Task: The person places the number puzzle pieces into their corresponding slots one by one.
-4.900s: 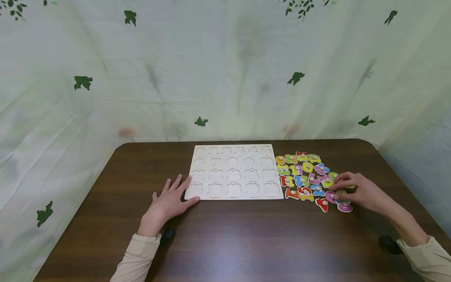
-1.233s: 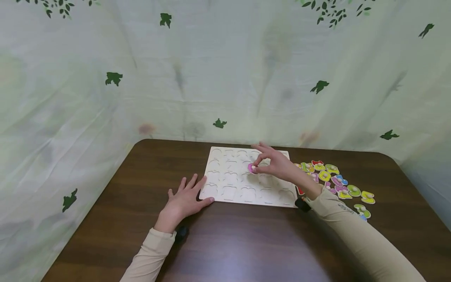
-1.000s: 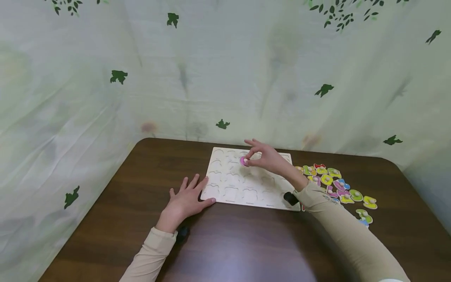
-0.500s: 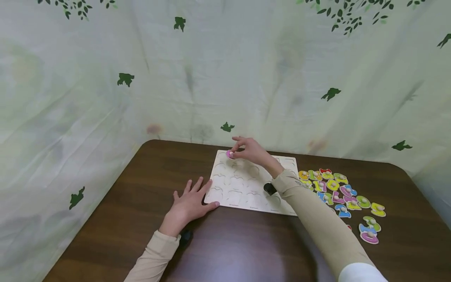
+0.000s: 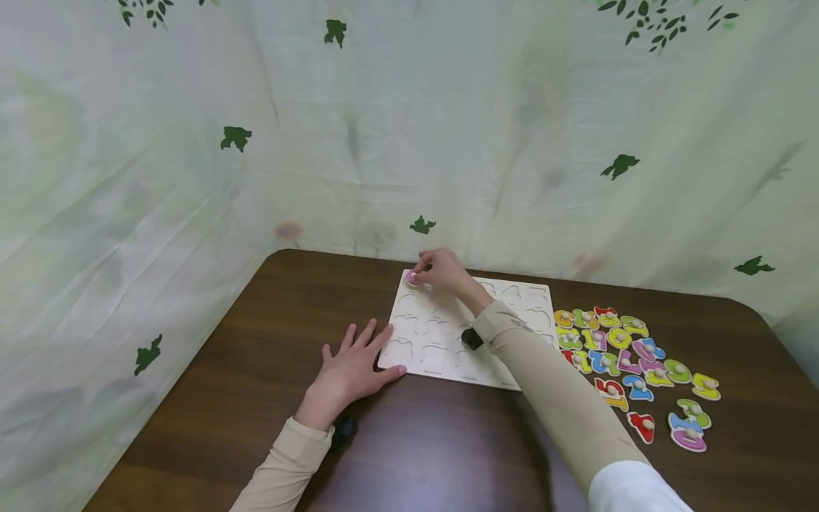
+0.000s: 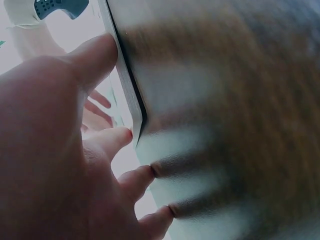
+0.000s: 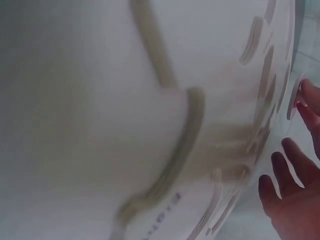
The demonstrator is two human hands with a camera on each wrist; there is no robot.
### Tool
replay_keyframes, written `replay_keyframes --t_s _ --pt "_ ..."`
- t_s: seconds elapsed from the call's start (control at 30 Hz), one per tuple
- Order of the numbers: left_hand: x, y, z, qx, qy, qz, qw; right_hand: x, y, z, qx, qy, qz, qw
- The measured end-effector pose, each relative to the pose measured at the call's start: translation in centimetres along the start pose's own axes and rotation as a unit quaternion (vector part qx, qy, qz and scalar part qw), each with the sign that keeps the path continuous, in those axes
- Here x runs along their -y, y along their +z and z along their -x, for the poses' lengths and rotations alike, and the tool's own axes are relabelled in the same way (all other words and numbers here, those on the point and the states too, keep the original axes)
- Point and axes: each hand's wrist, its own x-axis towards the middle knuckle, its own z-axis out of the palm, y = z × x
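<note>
Clearly, right hand (image 5: 443,270) in narrow pinch on pink piece (image 5: 411,278).

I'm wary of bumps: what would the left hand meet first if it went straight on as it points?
Most likely the board: the left hand points forward and somewhat right, its thumb and index finger at the board's near left corner. Whether both touch it is hard to judge.

board (image 7: 85,110): purple print (image 7: 162,216), perhaps "Eight…", blurred | red piece (image 5: 640,424): 4 | blue piece (image 5: 638,390): 2
</note>
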Motion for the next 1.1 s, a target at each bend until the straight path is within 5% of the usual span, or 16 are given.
replay_keyframes --t_s 0.5,1.1 --pt "-0.3 -0.3 0.5 -0.008 0.003 -0.007 0.9999 0.4 1.1 -0.3 0.008 -0.003 0.075 0.9972" --pt "-0.4 -0.3 0.2 -0.002 -0.002 -0.013 0.9999 -1.1 -3.7 1.9 0.02 -0.061 -0.012 0.9979"
